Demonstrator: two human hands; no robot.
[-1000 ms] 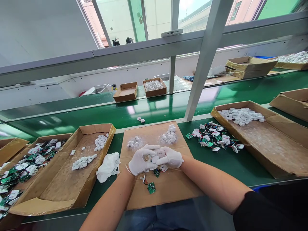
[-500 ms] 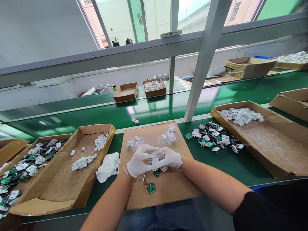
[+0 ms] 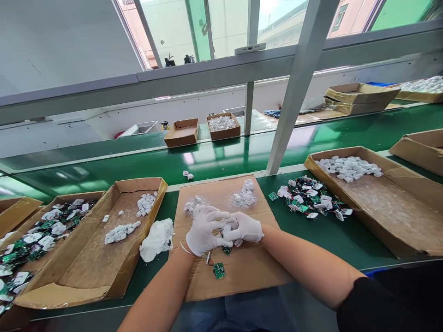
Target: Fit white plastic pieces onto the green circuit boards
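Both my hands wear white gloves and meet over a brown cardboard sheet (image 3: 249, 272). My left hand (image 3: 204, 233) and my right hand (image 3: 246, 228) are closed around a small white plastic casing (image 3: 227, 229), partly hidden by the fingers. Just under them a green circuit board (image 3: 226, 250) pokes out. Closer to me lies another circuit board (image 3: 219, 270) with short wires and a white connector. Beyond my hands, two small heaps of white plastic parts, a left heap (image 3: 194, 204) and a right heap (image 3: 245, 194), rest on the sheet.
Left stands a cardboard tray (image 3: 86, 258) with white parts, beside a box of wired boards (image 3: 51, 226). A crumpled white cloth (image 3: 157, 239) lies near the sheet. Rightward are piled wired boards (image 3: 314, 198) and another tray (image 3: 391, 221). A metal post (image 3: 294, 92) rises before the green belt (image 3: 145, 161).
Two white pieces on the green belt have slid left. My hands stay together around the casing, with only slight finger movement. The view has shifted a little.
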